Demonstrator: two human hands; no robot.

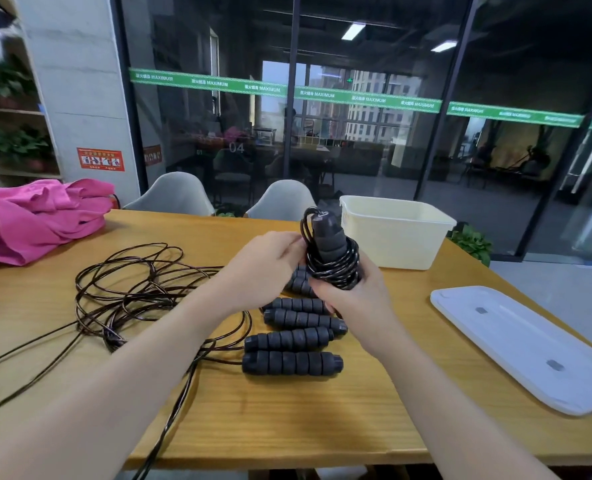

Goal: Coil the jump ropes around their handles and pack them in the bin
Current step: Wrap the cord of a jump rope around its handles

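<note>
Black rope is seen wound in tight turns around an upright pair of handles (329,249), held above the middle of the wooden table (287,417). The lower end of this bundle is gripped by the right hand (351,297), fingers closed around the coils. The left hand (270,261) is pressed against the bundle at its 9 o'clock side, fingers curled onto the rope. Four loose handles (294,341) are laid flat below the hands, at 6 o'clock. Uncoiled rope (131,289) is spread at 9 o'clock. A cream bin (396,233) is placed at 1 o'clock, its white lid (530,348) at 4 o'clock.
</note>
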